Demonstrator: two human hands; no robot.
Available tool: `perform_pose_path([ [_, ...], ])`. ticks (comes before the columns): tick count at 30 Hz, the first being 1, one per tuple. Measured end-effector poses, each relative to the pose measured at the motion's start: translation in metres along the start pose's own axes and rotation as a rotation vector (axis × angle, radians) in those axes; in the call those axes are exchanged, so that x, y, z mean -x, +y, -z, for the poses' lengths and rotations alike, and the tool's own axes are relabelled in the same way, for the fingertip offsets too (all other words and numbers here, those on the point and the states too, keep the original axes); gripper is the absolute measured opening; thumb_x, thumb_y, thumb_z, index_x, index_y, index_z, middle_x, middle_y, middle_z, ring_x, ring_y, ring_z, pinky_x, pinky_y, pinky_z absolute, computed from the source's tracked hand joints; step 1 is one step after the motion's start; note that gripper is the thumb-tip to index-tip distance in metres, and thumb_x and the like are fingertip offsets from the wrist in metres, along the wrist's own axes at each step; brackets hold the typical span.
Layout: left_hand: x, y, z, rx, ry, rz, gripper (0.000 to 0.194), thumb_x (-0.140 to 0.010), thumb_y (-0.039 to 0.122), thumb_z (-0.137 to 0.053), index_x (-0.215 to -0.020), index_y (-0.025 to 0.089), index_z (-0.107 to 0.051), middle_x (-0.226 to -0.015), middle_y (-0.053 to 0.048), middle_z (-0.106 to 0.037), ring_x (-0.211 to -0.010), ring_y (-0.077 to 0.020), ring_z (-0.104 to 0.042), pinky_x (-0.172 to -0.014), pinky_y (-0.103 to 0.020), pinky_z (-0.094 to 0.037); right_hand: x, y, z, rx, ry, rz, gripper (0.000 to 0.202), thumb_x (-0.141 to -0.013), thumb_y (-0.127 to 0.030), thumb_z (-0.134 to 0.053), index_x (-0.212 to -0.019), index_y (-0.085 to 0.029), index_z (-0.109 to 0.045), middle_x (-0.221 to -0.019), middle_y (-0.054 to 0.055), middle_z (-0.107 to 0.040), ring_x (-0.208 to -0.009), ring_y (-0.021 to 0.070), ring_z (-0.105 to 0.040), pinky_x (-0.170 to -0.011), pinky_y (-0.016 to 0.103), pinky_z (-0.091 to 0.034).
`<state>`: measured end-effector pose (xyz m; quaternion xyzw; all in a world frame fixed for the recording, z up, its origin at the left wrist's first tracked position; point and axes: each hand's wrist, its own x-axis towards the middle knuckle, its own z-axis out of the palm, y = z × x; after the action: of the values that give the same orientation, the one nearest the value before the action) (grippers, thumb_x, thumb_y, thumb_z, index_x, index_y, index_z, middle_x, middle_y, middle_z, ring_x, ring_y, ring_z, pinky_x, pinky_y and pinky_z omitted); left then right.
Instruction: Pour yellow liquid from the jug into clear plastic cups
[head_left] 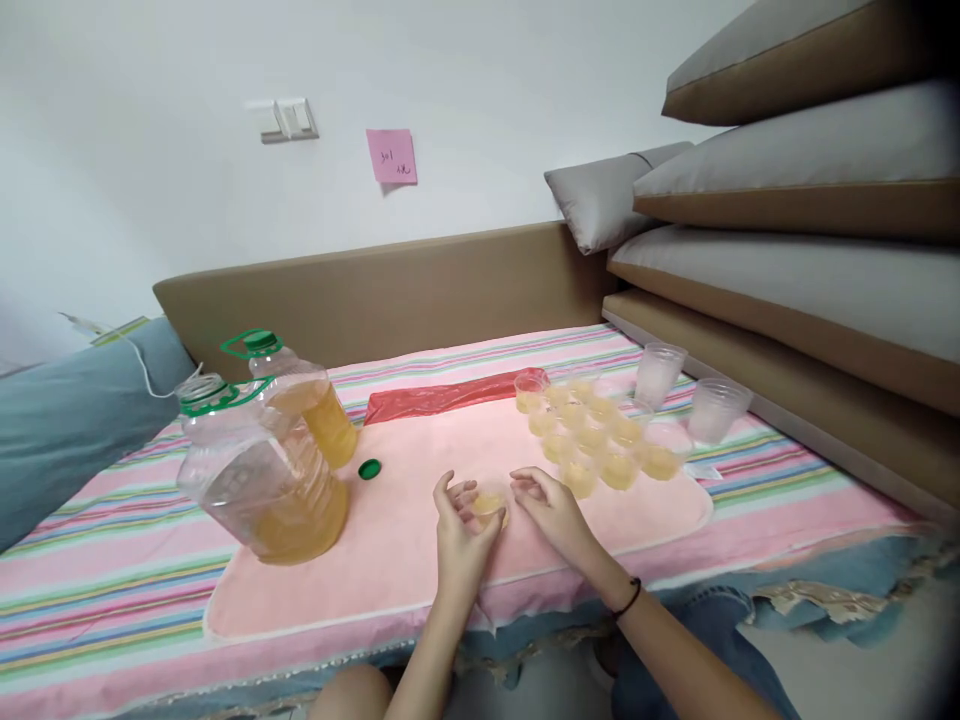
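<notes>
Curving the left hand [459, 522], thumb and fingers spread, around cup [488, 503] on pink mat [390, 560]; bending the right hand [551, 508] beside cup, fingers close together; partly hiding cup, leaving contact unclear

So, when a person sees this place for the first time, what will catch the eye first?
Probably the two big jugs of yellow liquid at the left, with green handles. Next, the cluster of small filled cups right of the centre, and the left hand and right hand around one more cup in front.
</notes>
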<state>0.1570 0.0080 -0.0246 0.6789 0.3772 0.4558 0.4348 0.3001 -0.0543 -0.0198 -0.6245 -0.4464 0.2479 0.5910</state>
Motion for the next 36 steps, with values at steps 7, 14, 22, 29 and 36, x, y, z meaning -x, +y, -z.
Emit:
perform_pose_path([
  [7,-0.065,0.008,-0.024,0.001,0.051,-0.051,0.070,-0.067,0.032,-0.072,-0.125,0.025,-0.035,-0.115,-0.008,-0.058,-0.096,-0.0179,-0.063,-0.082,-0.036,-0.053,0.011,-0.005,-0.002,0.001,0.039,-0.057,0.024,-0.080,-0.031,-0.052,-0.096,-0.019,-0.066,-0.086,0.006,-0.073,-0.082,0.0213,-0.070,-0.077,0.035,-0.055],
  [14,-0.145,0.000,-0.068,-0.014,0.019,-0.124,0.074,-0.063,0.026,-0.070,-0.128,0.022,-0.033,-0.114,-0.009,-0.059,-0.096,-0.0194,-0.062,-0.080,-0.034,-0.052,0.010,-0.006,-0.009,0.097,-0.018,-0.107,0.022,-0.077,-0.028,-0.052,-0.090,-0.018,-0.067,-0.078,0.006,-0.070,-0.071,0.0225,-0.069,-0.067,0.034,-0.055],
  [22,-0.191,-0.020,-0.093,-0.107,-0.026,-0.131,0.080,-0.066,0.023,-0.070,-0.135,0.021,-0.030,-0.114,-0.009,-0.059,-0.096,-0.0208,-0.062,-0.086,-0.037,-0.049,0.013,-0.007,-0.014,0.132,-0.104,-0.135,0.023,-0.080,-0.024,-0.052,-0.096,-0.018,-0.067,-0.083,0.007,-0.070,-0.074,0.0203,-0.067,-0.067,0.030,-0.053],
  [29,-0.202,-0.032,-0.101,-0.124,-0.072,-0.099,0.084,-0.068,0.027,-0.071,-0.139,0.022,-0.026,-0.113,-0.008,-0.058,-0.083,-0.0158,-0.062,-0.079,-0.033,-0.049,0.013,-0.006,-0.012,0.149,-0.117,-0.176,0.022,-0.082,-0.023,-0.052,-0.099,-0.019,-0.066,-0.087,0.006,-0.070,-0.077,0.0198,-0.067,-0.068,0.030,-0.053],
  [36,-0.203,-0.035,-0.101,-0.135,-0.093,-0.107,0.086,-0.068,0.026,-0.074,-0.140,0.024,-0.026,-0.114,-0.008,-0.058,-0.088,-0.0182,-0.064,-0.084,-0.039,-0.050,0.012,-0.011,-0.017,0.173,-0.102,-0.184,0.019,-0.081,-0.019,-0.053,-0.096,-0.019,-0.065,-0.083,0.005,-0.069,-0.074,0.0196,-0.066,-0.071,0.032,-0.051],
])
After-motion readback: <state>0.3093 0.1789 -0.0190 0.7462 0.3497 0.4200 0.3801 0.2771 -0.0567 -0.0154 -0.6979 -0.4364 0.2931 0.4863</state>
